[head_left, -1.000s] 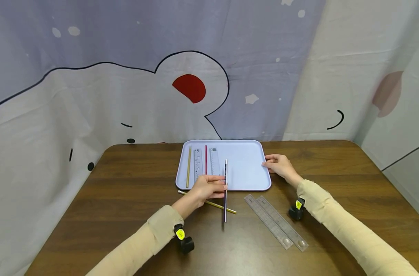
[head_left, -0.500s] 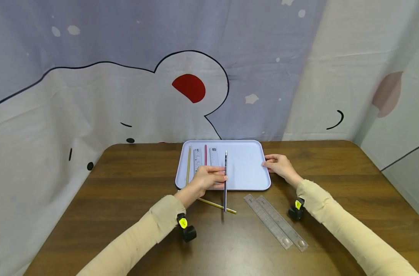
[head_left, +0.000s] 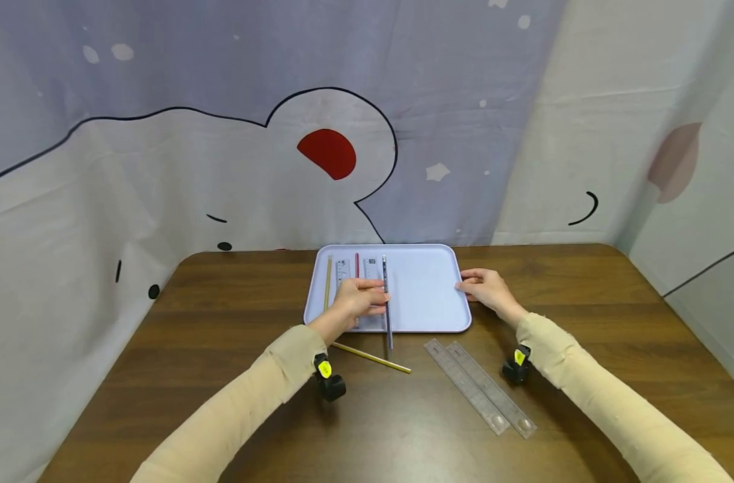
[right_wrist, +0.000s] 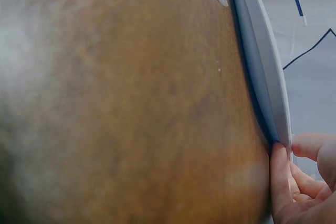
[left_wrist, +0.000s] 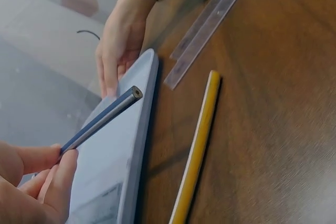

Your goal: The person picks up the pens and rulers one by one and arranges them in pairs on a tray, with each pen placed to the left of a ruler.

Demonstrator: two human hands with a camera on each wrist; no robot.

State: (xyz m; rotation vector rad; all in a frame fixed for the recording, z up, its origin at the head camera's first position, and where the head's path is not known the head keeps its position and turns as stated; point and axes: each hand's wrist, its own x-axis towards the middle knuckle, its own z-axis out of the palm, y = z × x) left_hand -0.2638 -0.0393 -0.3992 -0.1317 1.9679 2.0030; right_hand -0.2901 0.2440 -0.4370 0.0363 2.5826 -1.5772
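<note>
My left hand (head_left: 356, 298) pinches a dark blue pencil (head_left: 389, 329) between thumb and fingers, over the pale tray (head_left: 430, 292). The pencil's white-tipped end points away from me; its near end reaches past the tray's front rim. In the left wrist view that flat end of the blue pencil (left_wrist: 102, 120) faces the camera. My right hand (head_left: 489, 290) grips the tray's right rim, thumb on one side and fingers on the other in the right wrist view. Left of the blue pencil, a yellow pencil (head_left: 327, 282), a red pencil (head_left: 357, 264) and two clear rulers (head_left: 343, 270) lie in the tray, partly behind my left hand.
Another yellow pencil (head_left: 373, 357) lies slantwise on the wooden table (head_left: 222, 322) before the tray. Two clear rulers (head_left: 466, 386) lie side by side, front right of the tray. A patterned curtain (head_left: 439, 134) hangs behind the table.
My left hand has carried the blue pencil forward and slightly left, further over the tray, beside the ruler there. My right hand stays at the tray's right rim.
</note>
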